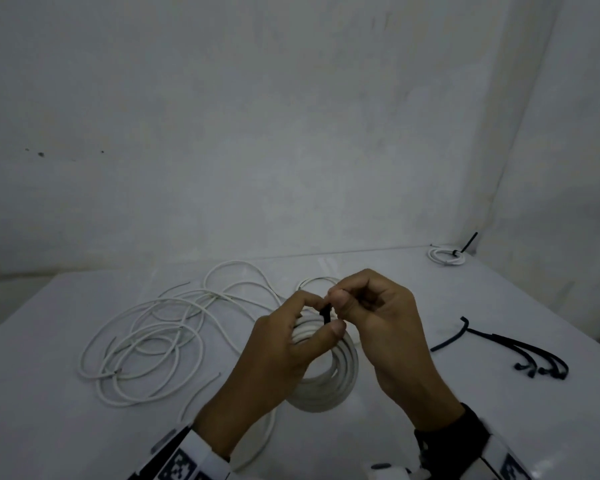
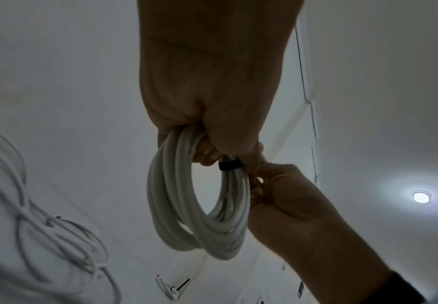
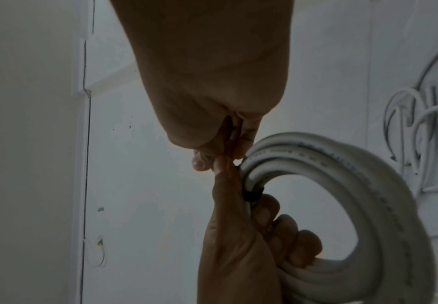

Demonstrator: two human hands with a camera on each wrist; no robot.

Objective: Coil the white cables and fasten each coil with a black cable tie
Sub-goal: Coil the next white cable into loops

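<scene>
White coil [image 1: 329, 382] with black tie [image 1: 325, 315]; loose white cable [image 1: 146, 341]; spare black ties [image 1: 520, 351]; pale grey tabletop [image 1: 430, 296]; black-and-white patterned wristbands [image 1: 181, 462].

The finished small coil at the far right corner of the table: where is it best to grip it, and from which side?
Probably grip the small coil at its near-left arc, coming from above. It lies flat on the table, so fingers can pinch across the bundled loops there. Its black tie sticks up on the right, near the wall, so that side seems more awkward.
</scene>
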